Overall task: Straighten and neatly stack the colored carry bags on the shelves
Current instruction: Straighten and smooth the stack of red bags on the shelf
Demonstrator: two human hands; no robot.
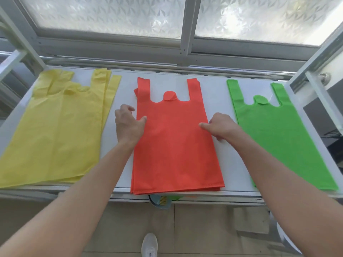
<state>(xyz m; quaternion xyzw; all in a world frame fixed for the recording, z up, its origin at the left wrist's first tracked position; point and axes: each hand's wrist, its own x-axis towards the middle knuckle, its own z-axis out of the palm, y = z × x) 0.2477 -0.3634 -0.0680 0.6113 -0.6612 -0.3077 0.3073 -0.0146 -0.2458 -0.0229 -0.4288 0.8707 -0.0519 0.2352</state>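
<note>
Lying flat on the white shelf (215,93), the red stack of carry bags (172,145) sits between the two hands, its handles pointing away from the fingers and its bottom edge at the shelf's front lip. The left hand (128,123) is at the stack's left edge, with its thumb (143,119) touching the red fabric and its fingers (129,108) curled just outside the edge over the bare shelf; whether they are grasping the bags cannot be told. The right hand (220,127) is at the opposite edge, its thumb laid on top of the red fabric and its fingers curled down around the edge, pinching the stack there. Outward from the left fingers lies the yellow stack (61,127), loosely fanned, with several edges showing along its near side and its handles uneven. Outward from the right fingers lies the green stack (274,138), flat and tilted slightly. Beyond the fingertips of both hands a frosted window (104,15) runs behind the shelf. Behind the wrists, down on the tiled floor (204,229), a white shoe (149,244) shows.
</note>
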